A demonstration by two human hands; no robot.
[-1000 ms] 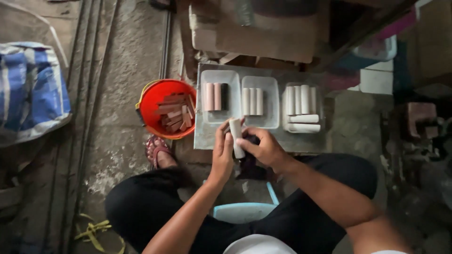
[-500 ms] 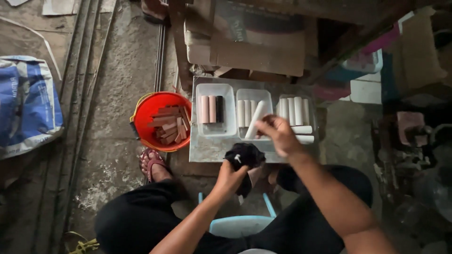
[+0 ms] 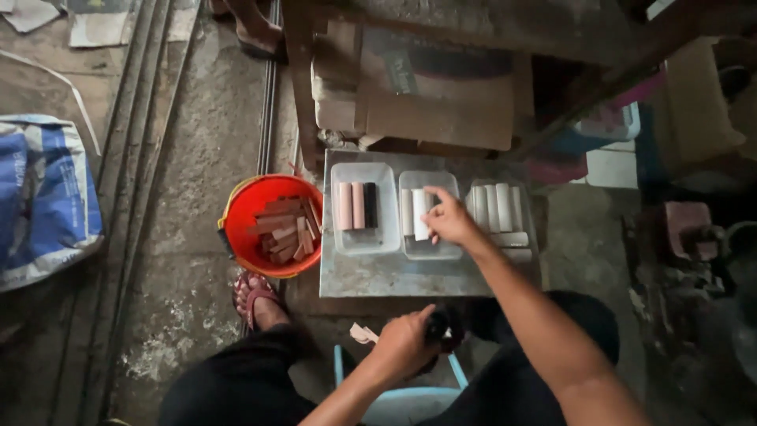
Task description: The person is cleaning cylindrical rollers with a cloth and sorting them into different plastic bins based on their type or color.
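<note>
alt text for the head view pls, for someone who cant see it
A seated person's right hand lays a pale cylinder in the middle tray on a metal sheet; the left hand grips a dark object near an orange bucket.

Three clear plastic trays [image 3: 364, 244] on a counter [image 3: 394, 276], one red bucket [image 3: 270, 225], one blue-and-white sack [image 3: 43, 201], two hands [image 3: 448, 217].
</note>
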